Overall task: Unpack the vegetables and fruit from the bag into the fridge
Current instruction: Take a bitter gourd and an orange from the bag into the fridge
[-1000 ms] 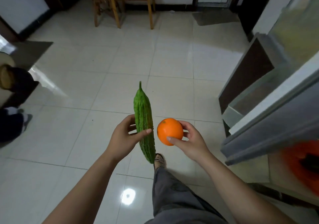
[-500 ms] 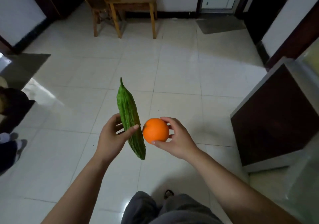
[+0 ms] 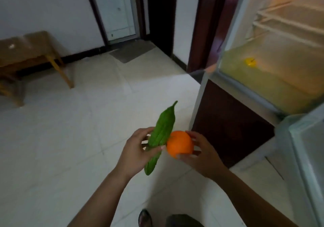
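Fridge (image 3: 280, 86) open at 2 o'clock, shelf lit. Bitter gourd (image 3: 162, 130) centre frame, gripped by left hand (image 3: 136, 154), tip toward 1 o'clock. Orange (image 3: 179, 144) just beside it at 3 o'clock, cupped in right hand (image 3: 201, 155). Best approach: feed gourd in lengthwise — seat orange where it can't roll.

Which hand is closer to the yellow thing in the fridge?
Right. The right hand, holding the orange, is below and left of the yellow thing; the left hand, gripping the green gourd, is farther left, beyond the orange.
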Motion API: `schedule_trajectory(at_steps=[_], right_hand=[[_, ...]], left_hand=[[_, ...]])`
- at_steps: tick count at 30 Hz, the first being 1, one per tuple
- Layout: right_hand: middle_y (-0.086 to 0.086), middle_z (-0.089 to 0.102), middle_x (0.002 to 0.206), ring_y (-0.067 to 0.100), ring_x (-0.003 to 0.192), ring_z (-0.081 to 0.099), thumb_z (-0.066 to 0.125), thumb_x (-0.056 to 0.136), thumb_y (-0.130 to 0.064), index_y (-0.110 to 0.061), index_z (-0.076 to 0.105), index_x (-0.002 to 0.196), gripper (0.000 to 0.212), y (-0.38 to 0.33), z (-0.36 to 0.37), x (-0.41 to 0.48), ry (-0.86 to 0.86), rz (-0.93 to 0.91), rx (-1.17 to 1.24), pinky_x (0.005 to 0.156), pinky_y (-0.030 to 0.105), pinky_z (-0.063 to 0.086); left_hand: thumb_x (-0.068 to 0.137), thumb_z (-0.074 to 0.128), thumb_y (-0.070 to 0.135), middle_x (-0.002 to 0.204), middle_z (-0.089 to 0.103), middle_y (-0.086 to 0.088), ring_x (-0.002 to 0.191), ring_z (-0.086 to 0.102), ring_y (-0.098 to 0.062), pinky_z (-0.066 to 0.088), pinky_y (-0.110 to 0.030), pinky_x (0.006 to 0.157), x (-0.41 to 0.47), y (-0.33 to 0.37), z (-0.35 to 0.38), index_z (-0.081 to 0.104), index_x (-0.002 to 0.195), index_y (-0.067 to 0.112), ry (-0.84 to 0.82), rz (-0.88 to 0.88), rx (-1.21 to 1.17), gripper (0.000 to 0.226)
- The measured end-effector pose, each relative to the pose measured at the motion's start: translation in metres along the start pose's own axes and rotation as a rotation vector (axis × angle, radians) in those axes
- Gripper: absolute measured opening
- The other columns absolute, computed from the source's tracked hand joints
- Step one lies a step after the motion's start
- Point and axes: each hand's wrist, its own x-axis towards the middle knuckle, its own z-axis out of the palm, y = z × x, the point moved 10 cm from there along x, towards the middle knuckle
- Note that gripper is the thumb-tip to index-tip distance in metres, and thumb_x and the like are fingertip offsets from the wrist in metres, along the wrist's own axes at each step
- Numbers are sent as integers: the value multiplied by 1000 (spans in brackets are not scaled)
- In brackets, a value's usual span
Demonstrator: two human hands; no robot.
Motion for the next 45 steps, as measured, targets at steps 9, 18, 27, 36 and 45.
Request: schedule_trajectory(at_steps=[9, 18, 27, 36, 45], right_hand=[[-6, 46, 126, 10, 106, 54, 82, 65, -29, -32, 43, 126, 72, 26, -135, 40, 475, 133, -7, 74, 17, 51], [-22, 47, 112, -3, 95, 52, 80, 67, -17, -36, 47, 115, 62, 35, -265, 107, 722, 140, 105, 65, 13, 48], [-19, 48, 113, 5, 99, 53, 80, 61, -29, -41, 49, 107, 57, 31, -353, 163, 859, 151, 215, 70, 19, 48], [-16, 51, 110, 1, 94, 54, 76, 71, -11, -34, 49, 107, 50, 8, -412, 181, 1097, 128, 235, 61, 6, 47], [-5, 55, 115, 6, 98, 56, 79, 64, -25, -34, 50, 112, 58, -1, -439, 208, 1233, 111, 262, 59, 12, 50]], left_hand=[[72, 75, 26, 104, 54, 17, 98, 56, -4, 46, -9, 77, 166, 67, 132, 49, 107, 36, -442, 195, 37, 45], [74, 75, 27, 104, 61, 15, 92, 58, 6, 52, -13, 71, 294, 133, 243, 53, 111, 35, -612, 233, -31, 44], [62, 69, 52, 109, 64, 7, 101, 61, -10, 52, -16, 70, 402, 175, 303, 57, 120, 25, -651, 220, -69, 66], [69, 68, 42, 100, 70, 14, 91, 66, -5, 52, -27, 78, 473, 265, 346, 66, 105, 29, -813, 358, -190, 38], [77, 72, 32, 95, 71, 14, 85, 68, -8, 55, -24, 74, 516, 337, 360, 67, 102, 30, -929, 550, -218, 25]])
